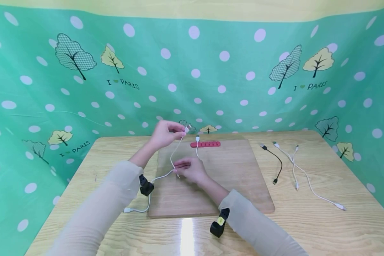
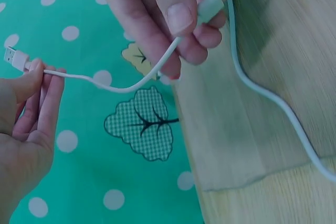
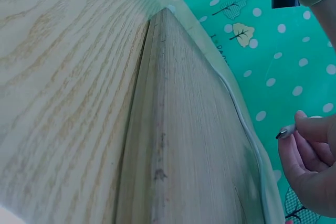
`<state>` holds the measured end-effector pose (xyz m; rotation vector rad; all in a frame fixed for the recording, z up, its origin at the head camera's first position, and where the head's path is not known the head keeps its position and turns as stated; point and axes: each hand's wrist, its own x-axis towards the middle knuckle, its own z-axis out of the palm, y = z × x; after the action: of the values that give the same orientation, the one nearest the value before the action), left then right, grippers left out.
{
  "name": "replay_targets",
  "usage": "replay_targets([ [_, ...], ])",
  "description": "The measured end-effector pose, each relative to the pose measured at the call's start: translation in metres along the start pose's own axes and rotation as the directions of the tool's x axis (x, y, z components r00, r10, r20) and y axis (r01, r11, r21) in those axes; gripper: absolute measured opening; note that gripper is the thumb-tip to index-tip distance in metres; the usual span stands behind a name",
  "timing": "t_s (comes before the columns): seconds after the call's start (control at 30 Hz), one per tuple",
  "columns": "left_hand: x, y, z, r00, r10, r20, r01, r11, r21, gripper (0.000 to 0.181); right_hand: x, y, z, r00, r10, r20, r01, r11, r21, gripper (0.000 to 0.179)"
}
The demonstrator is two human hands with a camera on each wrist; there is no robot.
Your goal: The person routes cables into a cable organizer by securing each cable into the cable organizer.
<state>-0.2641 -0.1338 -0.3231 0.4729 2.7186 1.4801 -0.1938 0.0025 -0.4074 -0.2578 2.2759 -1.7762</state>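
My left hand point(image 1: 167, 134), raised above the far left of a wooden board point(image 1: 230, 177), pinches the USB-A plug point(image 2: 19, 59) of a white charging cable point(image 2: 128, 88). Lower and closer, my right hand point(image 1: 192, 170) pinches the same cable's other end, a small metal-tipped connector point(image 3: 286, 131). Between both hands the cable hangs slack. Another white cable point(image 1: 161, 176) lies across the board's left side, partly hidden by the right hand. At the board's far edge is a red cable holder point(image 1: 208, 144), with a white cable plug point(image 1: 197, 139) at its left end.
Right of the board lie a short black cable point(image 1: 280, 161) and two crossed white cables point(image 1: 310, 181). A white plug point(image 1: 128, 210) rests on the table point(image 1: 115, 231) left of the board. A green dotted curtain point(image 1: 192, 89) hangs behind.
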Motion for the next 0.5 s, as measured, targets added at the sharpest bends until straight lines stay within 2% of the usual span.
replay_targets([
  [0.2,0.006,0.001,0.010,1.000,-0.020,-0.017,0.018,0.994,-0.112,0.020,0.000,0.000,-0.004,0.999,0.043,-0.015,-0.042,0.998,0.042,0.031],
  [0.5,0.015,-0.002,0.024,0.995,-0.090,-0.036,0.077,0.961,-0.264,0.023,0.000,0.004,-0.014,0.995,0.095,-0.025,-0.091,0.985,0.148,0.039],
])
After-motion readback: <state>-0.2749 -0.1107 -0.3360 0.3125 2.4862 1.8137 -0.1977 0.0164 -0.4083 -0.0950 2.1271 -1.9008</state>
